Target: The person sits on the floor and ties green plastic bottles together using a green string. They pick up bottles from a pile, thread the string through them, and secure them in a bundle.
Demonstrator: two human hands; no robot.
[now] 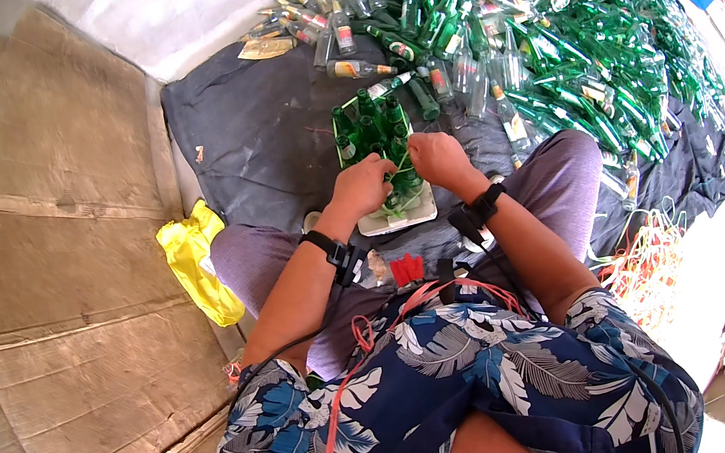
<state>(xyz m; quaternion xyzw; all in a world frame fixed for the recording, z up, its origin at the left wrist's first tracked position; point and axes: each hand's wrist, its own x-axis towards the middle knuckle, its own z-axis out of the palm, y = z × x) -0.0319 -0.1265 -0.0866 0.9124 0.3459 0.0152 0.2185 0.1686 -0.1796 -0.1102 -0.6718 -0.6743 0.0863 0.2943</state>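
Note:
Several green glass bottles (369, 130) stand upright, packed close together on a pale flat board (409, 217) between my legs. A thin light-green strap (403, 164) runs across the near side of the bottles, between my two hands. My left hand (363, 186) is closed, with thumb and fingers pinched on the strap at the bottles' near left. At their near right, my right hand (441, 160) is a closed fist at the strap's other side. The fingers hide the strap's ends.
A large heap of green and clear bottles (561, 43) covers the far right. Clear bottles (340, 26) lie beyond the packed group, on dark sheeting (242, 122). A yellow bag (200, 262) and cardboard panels (62, 246) are at left. Tangled straps (648, 262) lie at right.

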